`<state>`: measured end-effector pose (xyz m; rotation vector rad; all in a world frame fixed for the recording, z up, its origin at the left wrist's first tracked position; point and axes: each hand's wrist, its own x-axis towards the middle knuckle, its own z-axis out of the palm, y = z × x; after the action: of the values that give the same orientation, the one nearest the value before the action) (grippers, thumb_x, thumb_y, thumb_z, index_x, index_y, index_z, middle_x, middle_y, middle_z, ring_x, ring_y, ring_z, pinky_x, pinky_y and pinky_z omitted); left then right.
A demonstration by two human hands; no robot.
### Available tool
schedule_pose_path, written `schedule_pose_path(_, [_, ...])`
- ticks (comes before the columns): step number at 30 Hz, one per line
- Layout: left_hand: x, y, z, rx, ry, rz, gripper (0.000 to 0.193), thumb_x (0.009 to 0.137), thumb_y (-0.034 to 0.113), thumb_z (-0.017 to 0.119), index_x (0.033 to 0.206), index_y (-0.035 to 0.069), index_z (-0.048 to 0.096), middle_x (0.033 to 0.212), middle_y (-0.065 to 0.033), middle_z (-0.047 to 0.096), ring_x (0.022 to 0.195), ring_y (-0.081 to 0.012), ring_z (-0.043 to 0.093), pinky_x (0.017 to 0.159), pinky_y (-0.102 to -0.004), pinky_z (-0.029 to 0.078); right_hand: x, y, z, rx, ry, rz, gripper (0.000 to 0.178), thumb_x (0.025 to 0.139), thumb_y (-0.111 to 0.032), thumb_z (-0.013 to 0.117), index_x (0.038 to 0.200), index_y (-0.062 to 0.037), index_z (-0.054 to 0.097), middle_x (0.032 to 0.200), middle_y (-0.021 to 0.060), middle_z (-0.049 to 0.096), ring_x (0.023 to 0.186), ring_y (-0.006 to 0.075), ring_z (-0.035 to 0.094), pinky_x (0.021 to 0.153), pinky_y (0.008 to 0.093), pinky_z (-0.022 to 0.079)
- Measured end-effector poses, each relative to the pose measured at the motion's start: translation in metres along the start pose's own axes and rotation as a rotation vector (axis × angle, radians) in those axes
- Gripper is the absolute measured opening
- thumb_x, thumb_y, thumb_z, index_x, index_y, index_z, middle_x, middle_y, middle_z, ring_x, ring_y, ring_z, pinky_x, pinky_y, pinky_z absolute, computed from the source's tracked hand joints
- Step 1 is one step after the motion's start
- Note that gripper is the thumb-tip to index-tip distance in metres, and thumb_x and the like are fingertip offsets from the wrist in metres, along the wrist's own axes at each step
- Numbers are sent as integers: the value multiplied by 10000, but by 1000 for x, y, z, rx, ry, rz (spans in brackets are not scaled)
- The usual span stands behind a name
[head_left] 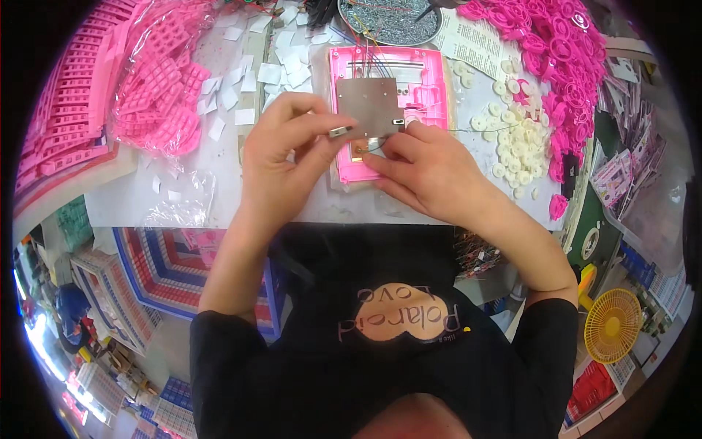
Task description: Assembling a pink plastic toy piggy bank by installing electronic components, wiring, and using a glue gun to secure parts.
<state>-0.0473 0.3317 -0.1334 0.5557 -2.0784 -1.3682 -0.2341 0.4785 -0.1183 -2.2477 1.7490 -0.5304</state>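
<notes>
A pink plastic housing (352, 173) lies on the worktable in front of me. Over it rests a brown circuit board (369, 101), with several thin coloured wires (374, 60) running up from its top edge. My left hand (281, 157) is closed in a pinch on a small silvery slide switch (338, 132) at the board's lower left. A similar small part (398, 122) sits at the board's lower right edge. My right hand (431, 164) is closed at the lower right of the board, its fingertips by a dark thin wire; what they pinch is mostly hidden.
White paper squares (270, 73) and a bag of pink keypads (157, 88) lie left. A round tray of screws (395, 28) stands behind. To the right are white plastic rings (519, 150), pink rings (537, 44) and a yellow fan (613, 325).
</notes>
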Motion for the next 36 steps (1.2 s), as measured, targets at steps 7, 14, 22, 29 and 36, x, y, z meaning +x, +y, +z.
schedule_pose_path(7, [0, 21, 14, 163, -206, -87, 97, 882, 80, 719, 965, 35, 739, 804, -96, 678, 682, -212, 647, 609, -317, 494, -10, 1, -5, 244, 327, 110, 342, 770, -104, 810, 1098, -53, 728, 1024, 87, 664, 877, 294, 638, 744, 383, 539])
schedule_pose_path(14, [14, 28, 34, 239, -298, 48, 105, 858, 59, 714, 960, 34, 717, 814, -101, 661, 710, -258, 635, 633, -351, 495, -21, 6, -2, 233, 452, 133, 309, 785, -14, 783, 1084, -29, 708, 936, 110, 702, 804, 265, 675, 711, 332, 544])
schedule_pose_path(22, [-12, 12, 2, 544, -245, 290, 232, 794, 68, 777, 1016, 76, 713, 975, -75, 630, 822, -232, 592, 735, -355, 449, -41, 2, -18, 776, 329, 655, 179, 927, -35, 690, 1102, -5, 705, 941, 35, 710, 833, 88, 645, 707, 243, 536])
schedule_pose_path(29, [-28, 8, 9, 738, -296, 255, 433, 794, 216, 815, 1213, 154, 727, 1010, -44, 596, 891, -220, 565, 890, -413, 372, -40, -2, -16, 480, 274, 599, 182, 883, -65, 757, 1050, 2, 732, 882, 80, 716, 797, 142, 682, 662, 280, 549])
schedule_pose_path(36, [-32, 3, 7, 710, -277, 277, 363, 805, 197, 804, 1162, 158, 749, 1003, -41, 603, 864, -210, 567, 886, -412, 358, -51, 1, -6, 211, 323, 381, 136, 822, -88, 800, 923, -19, 741, 818, 115, 678, 695, 275, 649, 610, 351, 513])
